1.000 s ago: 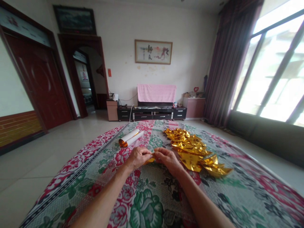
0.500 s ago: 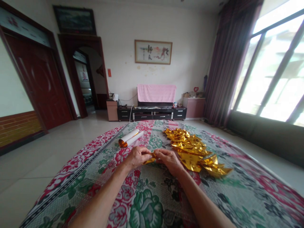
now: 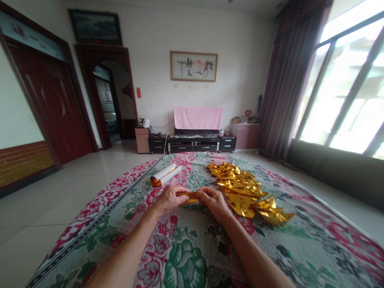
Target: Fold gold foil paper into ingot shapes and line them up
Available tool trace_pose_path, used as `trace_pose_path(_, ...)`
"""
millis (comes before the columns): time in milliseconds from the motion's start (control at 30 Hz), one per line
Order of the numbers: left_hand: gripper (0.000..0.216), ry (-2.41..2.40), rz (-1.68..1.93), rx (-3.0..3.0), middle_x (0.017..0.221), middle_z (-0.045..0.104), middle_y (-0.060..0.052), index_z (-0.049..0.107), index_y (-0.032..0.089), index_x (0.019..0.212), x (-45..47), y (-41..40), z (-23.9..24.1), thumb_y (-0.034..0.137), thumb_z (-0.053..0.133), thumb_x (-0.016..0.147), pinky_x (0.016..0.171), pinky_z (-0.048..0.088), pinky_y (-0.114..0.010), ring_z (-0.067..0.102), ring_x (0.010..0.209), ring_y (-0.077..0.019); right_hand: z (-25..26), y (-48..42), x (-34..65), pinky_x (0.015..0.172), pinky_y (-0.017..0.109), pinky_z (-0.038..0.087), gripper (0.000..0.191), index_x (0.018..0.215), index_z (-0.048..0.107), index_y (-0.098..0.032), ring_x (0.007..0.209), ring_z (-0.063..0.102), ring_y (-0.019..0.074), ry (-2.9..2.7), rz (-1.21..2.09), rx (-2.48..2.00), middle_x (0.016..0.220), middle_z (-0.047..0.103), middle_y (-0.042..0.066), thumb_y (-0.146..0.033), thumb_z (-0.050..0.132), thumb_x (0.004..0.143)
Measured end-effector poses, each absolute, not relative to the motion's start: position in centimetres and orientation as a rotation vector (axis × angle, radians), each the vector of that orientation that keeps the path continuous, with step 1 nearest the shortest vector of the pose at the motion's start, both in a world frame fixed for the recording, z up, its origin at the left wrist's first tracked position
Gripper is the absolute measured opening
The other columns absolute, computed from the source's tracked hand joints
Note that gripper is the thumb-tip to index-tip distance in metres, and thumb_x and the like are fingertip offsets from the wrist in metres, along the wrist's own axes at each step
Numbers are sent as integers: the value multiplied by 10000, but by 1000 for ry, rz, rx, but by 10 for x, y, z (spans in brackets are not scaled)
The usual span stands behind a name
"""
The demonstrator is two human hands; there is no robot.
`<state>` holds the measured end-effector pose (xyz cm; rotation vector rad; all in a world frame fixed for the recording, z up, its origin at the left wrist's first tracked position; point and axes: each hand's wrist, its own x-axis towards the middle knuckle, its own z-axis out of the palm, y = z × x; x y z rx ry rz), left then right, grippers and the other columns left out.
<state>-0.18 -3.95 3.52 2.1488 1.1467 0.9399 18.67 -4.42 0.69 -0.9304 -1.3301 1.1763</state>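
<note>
Between my two hands is a small folded piece of gold foil paper (image 3: 191, 197), held just above the flowered tablecloth. My left hand (image 3: 172, 199) pinches its left end, thumb along the near side. The right end is gripped by the thumb and fingers of my right hand (image 3: 211, 199). To the right of my right hand lies a heap of folded gold paper pieces (image 3: 241, 186), shiny and boat-like, partly overlapping. Beyond my left hand rests a loose roll of paper (image 3: 165, 174), white outside and gold inside.
A flowered cloth (image 3: 184, 260) covers the round table. Across the tiled floor stand a black low cabinet (image 3: 193, 149) and a pink cloth (image 3: 198, 118) draped over something above it. A window (image 3: 345, 88) with a purple curtain (image 3: 295, 80) is at the right.
My hands have shifted slightly along the gold paper, and more of its strip shows between them. The heap and the roll lie where they were.
</note>
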Motion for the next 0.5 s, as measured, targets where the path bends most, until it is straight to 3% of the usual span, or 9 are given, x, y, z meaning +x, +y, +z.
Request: trace_pose_path(500,279,1201,956,2109,757,703,-27,722,150,874,-2,-35,29,307,549,721,581,411,-200,576,642,-132,9,-47,185,609,243,467,350,727,638,-169,624,543,123,-1308,1199,-929,694,610,-6,-493,689,604)
